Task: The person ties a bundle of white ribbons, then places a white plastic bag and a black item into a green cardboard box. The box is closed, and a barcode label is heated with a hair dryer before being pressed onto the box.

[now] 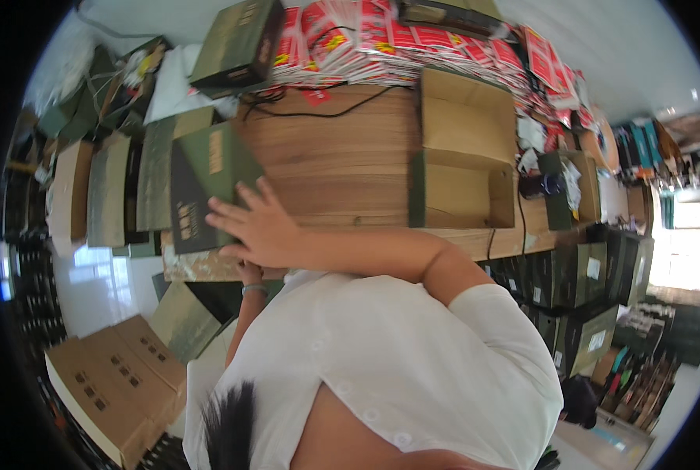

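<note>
A closed shoebox-like box [213,168], dark grey and green, lies near the left end of the wooden table. My right arm crosses in front of my body, and my right hand [257,225] rests on the near right part of this box with its fingers spread. Below it, by the table's front edge, is my left hand [250,272], with a band on its wrist. Its fingers are mostly hidden behind the right hand and the box. An open green box [467,184] with bare brown inside walls and a raised lid stands on the right half of the table.
Stacks of red-and-white printed packets [389,43] line the table's back, with a green box [240,47] beside them. A black cable [326,115] runs across the wood [334,164]. More boxes [111,188] stand at left, brown cartons [115,376] lower left, and stacked boxes [585,290] at right.
</note>
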Tool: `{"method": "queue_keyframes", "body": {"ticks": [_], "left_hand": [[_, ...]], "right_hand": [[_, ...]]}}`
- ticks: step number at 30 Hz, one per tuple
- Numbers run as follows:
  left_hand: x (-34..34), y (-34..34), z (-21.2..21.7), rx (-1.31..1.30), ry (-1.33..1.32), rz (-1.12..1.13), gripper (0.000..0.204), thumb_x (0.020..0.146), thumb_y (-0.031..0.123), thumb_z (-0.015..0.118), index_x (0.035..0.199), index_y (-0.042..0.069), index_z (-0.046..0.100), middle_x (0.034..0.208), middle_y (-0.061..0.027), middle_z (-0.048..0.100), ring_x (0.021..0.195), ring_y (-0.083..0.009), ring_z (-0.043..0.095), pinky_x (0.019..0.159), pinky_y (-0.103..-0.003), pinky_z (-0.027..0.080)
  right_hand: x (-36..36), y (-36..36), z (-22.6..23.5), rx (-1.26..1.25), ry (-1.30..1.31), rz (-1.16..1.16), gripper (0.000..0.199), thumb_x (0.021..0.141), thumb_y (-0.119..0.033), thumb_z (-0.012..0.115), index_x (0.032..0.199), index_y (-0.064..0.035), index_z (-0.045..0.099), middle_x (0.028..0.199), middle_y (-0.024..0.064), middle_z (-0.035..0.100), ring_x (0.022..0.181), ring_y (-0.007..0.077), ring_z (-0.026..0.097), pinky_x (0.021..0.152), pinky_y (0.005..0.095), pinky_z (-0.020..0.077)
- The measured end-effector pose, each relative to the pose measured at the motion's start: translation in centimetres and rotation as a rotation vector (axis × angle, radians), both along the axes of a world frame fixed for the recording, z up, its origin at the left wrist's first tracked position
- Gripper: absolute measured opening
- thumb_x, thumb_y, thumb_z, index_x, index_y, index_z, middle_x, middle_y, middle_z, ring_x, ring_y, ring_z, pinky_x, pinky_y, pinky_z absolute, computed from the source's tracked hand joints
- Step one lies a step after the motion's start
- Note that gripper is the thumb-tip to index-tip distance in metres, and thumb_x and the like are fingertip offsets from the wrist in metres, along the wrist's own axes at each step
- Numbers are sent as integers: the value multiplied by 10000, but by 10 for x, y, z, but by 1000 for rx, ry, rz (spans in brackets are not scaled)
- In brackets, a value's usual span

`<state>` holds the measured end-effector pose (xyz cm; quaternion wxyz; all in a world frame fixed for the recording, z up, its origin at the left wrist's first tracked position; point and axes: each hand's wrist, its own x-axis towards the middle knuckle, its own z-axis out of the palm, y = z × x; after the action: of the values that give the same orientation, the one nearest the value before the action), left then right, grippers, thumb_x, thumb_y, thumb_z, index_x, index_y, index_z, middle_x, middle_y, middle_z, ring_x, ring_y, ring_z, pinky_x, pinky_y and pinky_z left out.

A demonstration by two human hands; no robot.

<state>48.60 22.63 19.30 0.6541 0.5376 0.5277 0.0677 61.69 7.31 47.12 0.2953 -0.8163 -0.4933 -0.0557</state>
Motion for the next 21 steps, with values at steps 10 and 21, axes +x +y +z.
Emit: {"method": "queue_keyframes", "body": {"ticks": [10, 21], "left_hand": [[44, -125, 49, -6, 0, -943, 333, 952, 340, 528, 1160, 87, 586, 940, -40, 639, 774, -127, 577, 662, -259, 481], [134, -326, 125, -164, 81, -1205, 623, 956, 418, 530, 1419, 50, 335, 996, -146, 645, 763, -161, 619, 700, -297, 513]], "right_hand": [[125, -257, -60, 293, 334, -898, 265, 930, -237, 523, 1019, -1, 602, 1008, 201, 624, 984, 352, 592, 881, 454, 459], [233, -601, -156, 11, 476, -1220, 805, 811, -393, 662, 1366, 102, 356, 1298, 340, 481, 1195, 431, 503, 1001, 427, 414]]}}
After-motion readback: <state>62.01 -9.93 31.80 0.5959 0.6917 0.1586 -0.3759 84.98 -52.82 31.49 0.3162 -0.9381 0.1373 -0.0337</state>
